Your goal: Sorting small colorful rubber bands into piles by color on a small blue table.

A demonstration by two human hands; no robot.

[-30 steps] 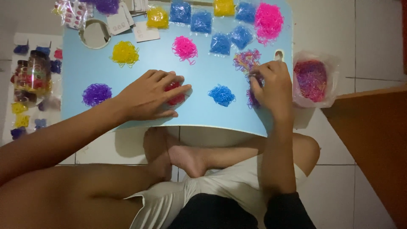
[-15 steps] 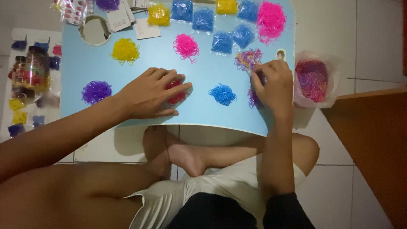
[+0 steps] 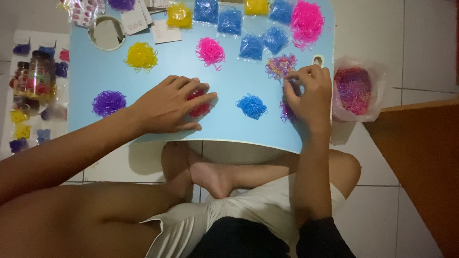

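Note:
My left hand (image 3: 168,104) lies flat on a small pile of red rubber bands (image 3: 199,110) on the light blue table (image 3: 229,129), fingers spread over it. My right hand (image 3: 310,93) rests on the mixed-colour pile of bands (image 3: 281,66) at the table's right side, fingertips pinched together over it; what they hold is too small to tell. A blue pile (image 3: 252,105) sits between my hands. A purple pile (image 3: 108,102) lies left of my left hand.
Yellow (image 3: 141,57) and pink (image 3: 210,51) piles and several bagged blue, yellow and pink bands (image 3: 306,20) fill the far side. A clear bag of mixed bands (image 3: 354,91) sits right of the table. A jar (image 3: 33,83) and small bags lie on the floor left. An orange panel (image 3: 420,162) stands right.
Both hands have stayed in place; only the fingertips of my right hand shifted slightly over the mixed pile.

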